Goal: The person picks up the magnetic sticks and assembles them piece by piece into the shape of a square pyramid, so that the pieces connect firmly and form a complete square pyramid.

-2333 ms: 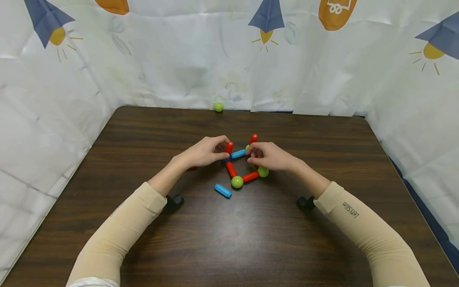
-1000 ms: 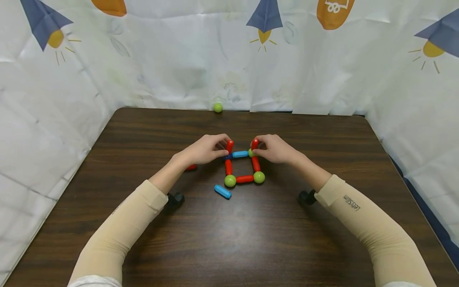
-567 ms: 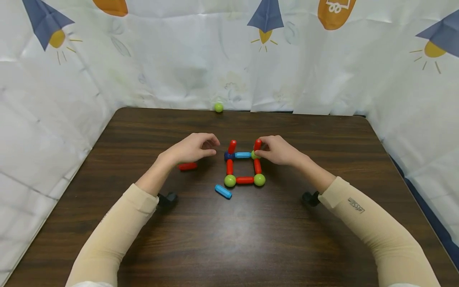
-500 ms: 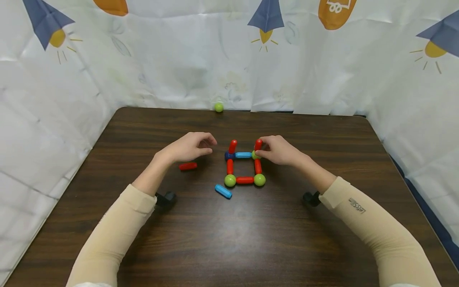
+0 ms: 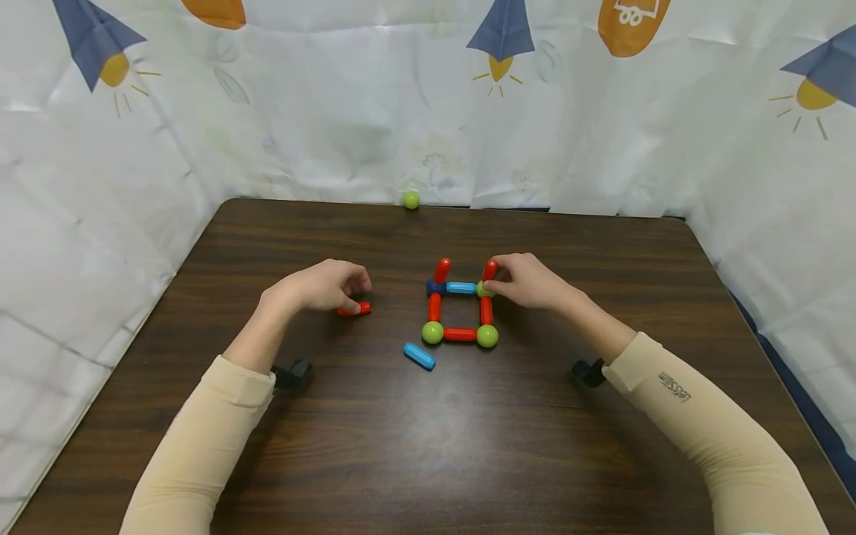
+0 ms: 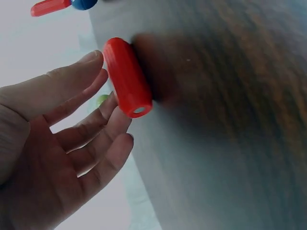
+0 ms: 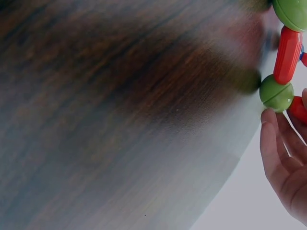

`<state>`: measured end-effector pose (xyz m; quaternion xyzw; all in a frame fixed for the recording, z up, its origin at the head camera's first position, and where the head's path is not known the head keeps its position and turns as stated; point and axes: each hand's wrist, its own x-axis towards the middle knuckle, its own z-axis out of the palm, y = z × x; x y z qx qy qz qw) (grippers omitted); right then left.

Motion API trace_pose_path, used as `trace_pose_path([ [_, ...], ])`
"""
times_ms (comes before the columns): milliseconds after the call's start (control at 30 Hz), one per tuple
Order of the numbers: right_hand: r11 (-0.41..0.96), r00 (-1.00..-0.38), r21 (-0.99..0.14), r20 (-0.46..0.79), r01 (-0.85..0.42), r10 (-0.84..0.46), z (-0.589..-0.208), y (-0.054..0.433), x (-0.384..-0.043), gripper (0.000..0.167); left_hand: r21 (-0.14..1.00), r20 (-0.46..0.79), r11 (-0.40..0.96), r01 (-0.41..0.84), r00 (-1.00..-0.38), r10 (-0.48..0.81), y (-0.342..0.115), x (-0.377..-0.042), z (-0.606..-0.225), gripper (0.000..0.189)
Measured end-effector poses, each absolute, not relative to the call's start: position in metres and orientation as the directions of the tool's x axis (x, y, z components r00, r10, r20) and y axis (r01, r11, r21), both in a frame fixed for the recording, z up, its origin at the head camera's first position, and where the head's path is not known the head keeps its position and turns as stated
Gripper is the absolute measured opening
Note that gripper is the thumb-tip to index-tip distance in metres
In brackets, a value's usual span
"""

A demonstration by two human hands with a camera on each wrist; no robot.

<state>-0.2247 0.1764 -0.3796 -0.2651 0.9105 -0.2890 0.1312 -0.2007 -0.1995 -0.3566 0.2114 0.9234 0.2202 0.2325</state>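
- A white sheet (image 5: pixel 334 111), printed with lamps, hangs well beyond the square frame (image 5: pixel 460 334); its top is cut off from my sight.
- A dark wood-grain table (image 5: pixel 428 446) carries the frame, giving it flat footing; its near edge is out of sight.
- The person's right hand (image 5: pixel 531 282) is at the frame's far right corner. Its grip is narrow, thumb against the corner green ball (image 7: pixel 277 94), a finger at an upright red rod (image 5: pixel 490 270), probably to steady the whole. The hand partly hides both.
- The left hand (image 5: pixel 317 286) is left of the frame. Its grip is fairly wide, thumb and fingers parted about a loose red rod (image 6: pixel 127 79), a spread that suits a slim piece. The thumb covers part of it from above; whether it presses, I cannot tell.
- The frame's far left corner is a dark blue ball (image 5: pixel 436 287) bearing a second upright rod (image 5: pixel 442 270), untouched, apparently held by the joint alone.
- A loose blue rod (image 5: pixel 419 356) lies just on the frame's near side.
- A lone green ball (image 5: pixel 411 200) sits well beyond the frame; whether it touches the sheet is unclear.
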Motion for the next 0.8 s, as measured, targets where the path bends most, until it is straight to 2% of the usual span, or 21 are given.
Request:
trace_pose_path([
  [333,0.696,-0.829,-0.595,-0.087,-0.401,-0.552,-0.382,0.180,-0.224,0.019,0.509,-0.352,0.801,0.316,-0.773,0.528,-0.201,-0.200,-0.370,0.010],
  [467,0.699,-0.832,-0.595,-0.090,-0.397,-0.548,-0.382,0.181,-0.223,0.020,0.529,-0.330,0.782,0.329,-0.770,0.547,-0.206,-0.199,-0.370,0.010],
  [800,0.708,-0.843,-0.603,-0.104,-0.369,-0.528,-0.379,0.192,-0.225,0.030,0.643,-0.147,0.709,0.290,-0.861,0.486,-0.221,-0.196,-0.359,0.027],
])
